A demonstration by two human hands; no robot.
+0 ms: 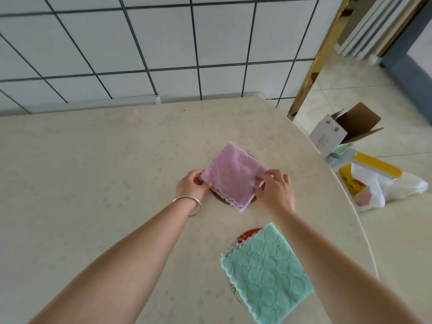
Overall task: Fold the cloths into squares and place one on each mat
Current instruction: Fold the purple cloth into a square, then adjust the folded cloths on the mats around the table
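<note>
purple cloth [233,175] folded square, on dark round mat [218,195] mid tabletop [93,160]. left hand [192,185] pinches its left corner, right hand [275,188] pinches its right edge. green cloth [266,270] folded, nearer than purple cloth, covers red mat [247,235]. box [336,132] right of purple cloth, on floor, print too blurry to read.

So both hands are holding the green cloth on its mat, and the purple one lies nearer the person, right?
Not quite, colours swapped. In the head view both hands, left hand and right hand, hold the purple cloth on its mat; the green cloth lies nearer.
</note>
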